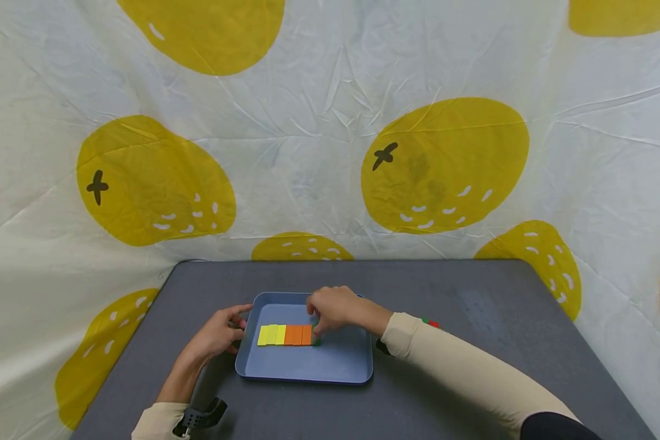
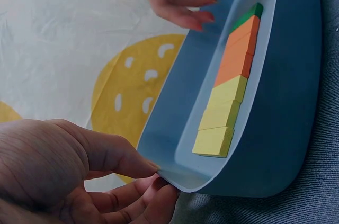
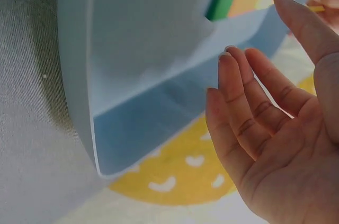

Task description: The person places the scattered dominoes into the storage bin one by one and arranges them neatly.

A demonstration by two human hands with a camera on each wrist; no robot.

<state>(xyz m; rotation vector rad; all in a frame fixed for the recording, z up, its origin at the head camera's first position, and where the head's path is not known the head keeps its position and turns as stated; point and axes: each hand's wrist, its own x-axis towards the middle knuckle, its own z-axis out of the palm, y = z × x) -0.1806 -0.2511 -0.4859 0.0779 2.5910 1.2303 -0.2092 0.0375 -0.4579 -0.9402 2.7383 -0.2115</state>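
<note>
A blue tray [image 1: 302, 368] lies on the table, holding a straight row of small flat blocks. From left to right the row runs through yellow blocks [image 1: 272, 335], orange blocks [image 1: 297, 335] and a green block [image 2: 248, 17] at the right end. My left hand [image 1: 217, 333] pinches the tray's left rim between thumb and fingers, as the left wrist view shows. Above the tray, my right hand [image 1: 335, 308] is nearest to the green block. Its fingers are loosely bent, with nothing between them in the right wrist view.
On the dark grey table [image 1: 418, 284], a few small red and green pieces [image 1: 433, 324] lie right of the tray, partly hidden by the right sleeve [image 1: 462, 360]. A white curtain [image 1: 308, 177] with yellow fruit prints hangs behind the table.
</note>
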